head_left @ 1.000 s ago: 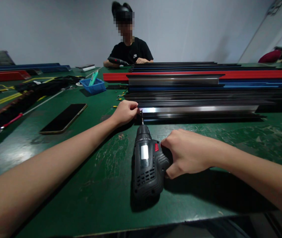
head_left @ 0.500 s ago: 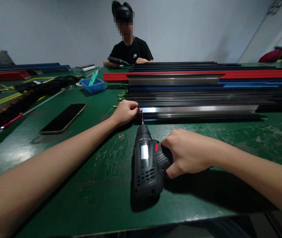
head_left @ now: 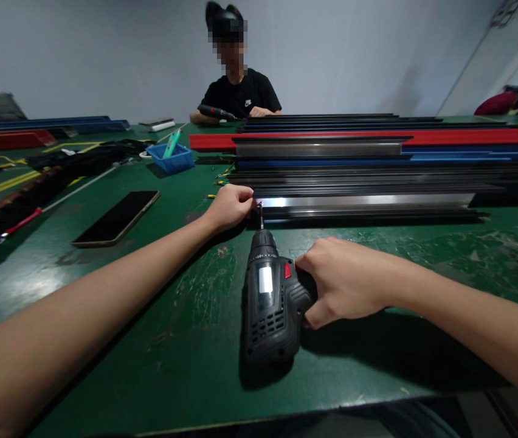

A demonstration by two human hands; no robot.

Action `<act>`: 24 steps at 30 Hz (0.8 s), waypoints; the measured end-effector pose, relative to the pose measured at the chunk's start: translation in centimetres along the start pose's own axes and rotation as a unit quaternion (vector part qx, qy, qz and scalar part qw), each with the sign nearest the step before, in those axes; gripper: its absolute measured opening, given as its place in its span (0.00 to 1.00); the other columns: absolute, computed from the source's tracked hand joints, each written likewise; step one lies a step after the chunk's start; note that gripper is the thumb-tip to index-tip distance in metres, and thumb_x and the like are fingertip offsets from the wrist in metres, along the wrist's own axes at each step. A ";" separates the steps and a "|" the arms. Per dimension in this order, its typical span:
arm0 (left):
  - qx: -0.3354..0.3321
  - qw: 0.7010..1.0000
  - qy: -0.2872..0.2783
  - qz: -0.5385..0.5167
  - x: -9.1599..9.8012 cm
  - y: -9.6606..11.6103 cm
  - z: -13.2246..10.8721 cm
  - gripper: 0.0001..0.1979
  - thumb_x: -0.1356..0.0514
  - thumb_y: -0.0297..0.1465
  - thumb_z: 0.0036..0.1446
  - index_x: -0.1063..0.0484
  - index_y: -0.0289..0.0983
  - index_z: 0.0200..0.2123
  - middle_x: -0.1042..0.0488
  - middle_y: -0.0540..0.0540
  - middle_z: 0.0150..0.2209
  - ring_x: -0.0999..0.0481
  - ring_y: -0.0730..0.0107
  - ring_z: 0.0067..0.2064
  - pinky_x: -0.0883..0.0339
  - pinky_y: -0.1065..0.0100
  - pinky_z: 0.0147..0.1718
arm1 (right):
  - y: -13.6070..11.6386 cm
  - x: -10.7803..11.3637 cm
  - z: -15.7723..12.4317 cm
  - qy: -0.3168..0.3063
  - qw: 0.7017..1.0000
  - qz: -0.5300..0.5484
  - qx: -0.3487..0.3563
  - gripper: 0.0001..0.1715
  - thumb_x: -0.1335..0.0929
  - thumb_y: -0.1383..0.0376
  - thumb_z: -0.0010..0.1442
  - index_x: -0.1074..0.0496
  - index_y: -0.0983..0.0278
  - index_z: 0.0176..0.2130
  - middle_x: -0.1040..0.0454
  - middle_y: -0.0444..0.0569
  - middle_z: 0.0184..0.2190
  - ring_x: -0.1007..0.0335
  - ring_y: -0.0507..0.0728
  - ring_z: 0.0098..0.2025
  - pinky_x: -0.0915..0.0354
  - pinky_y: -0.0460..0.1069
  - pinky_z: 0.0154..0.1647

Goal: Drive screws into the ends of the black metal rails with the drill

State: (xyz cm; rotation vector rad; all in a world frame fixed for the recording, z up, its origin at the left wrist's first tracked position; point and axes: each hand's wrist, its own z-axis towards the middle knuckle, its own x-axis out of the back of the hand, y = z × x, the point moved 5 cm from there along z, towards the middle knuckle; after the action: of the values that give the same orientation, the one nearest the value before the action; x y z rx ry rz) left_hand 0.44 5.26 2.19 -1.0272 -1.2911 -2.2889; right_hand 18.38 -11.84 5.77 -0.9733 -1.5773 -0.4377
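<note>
Head view: right hand (head_left: 343, 281) clenched round the handle of a black cordless drill (head_left: 270, 298) lying low over the green worktop (head_left: 186, 340) — bit tip against the near end of a silver metal profile (head_left: 368, 202). Left hand (head_left: 230, 207) pinched shut at that same end, right beside the bit; what it pinches is too small to tell. Phone (head_left: 117, 218) lies left, well apart. Blue bin (head_left: 171, 159) farther back. Another person (head_left: 239, 91) sits across the worktop.

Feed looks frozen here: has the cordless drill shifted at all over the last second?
No. The cordless drill sits in the same spot, its bit tip at the end of the silver profile, gripped by the right hand.
</note>
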 end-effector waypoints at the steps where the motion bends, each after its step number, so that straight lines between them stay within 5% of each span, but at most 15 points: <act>1: -0.001 1.000 0.000 -0.001 0.0 0.0 0.0 0.15 0.41 0.34 0.54 0.34 0.36 0.18 0.33 0.49 0.18 0.36 0.72 0.24 0.48 0.71 0.25 | 0.0 0.0 0.0 0.002 1.000 0.000 0.001 0.29 0.25 0.45 0.48 0.19 0.68 0.35 0.21 0.54 0.26 0.34 0.56 0.23 0.50 0.51 0.22; 24: -0.004 1.000 0.005 0.004 -0.1 0.0 0.0 0.14 0.43 0.34 0.53 0.34 0.36 0.18 0.35 0.50 0.18 0.38 0.73 0.24 0.49 0.70 0.26 | 0.1 -0.1 0.1 0.007 1.000 -0.004 0.000 0.29 0.25 0.44 0.48 0.19 0.67 0.34 0.24 0.51 0.24 0.39 0.55 0.21 0.51 0.51 0.21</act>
State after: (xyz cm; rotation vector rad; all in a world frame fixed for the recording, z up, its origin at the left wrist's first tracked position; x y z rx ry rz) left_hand 0.53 5.31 2.07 -1.0196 -1.2738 -2.2920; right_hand 18.37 -11.73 5.67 -0.9631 -1.5685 -0.4494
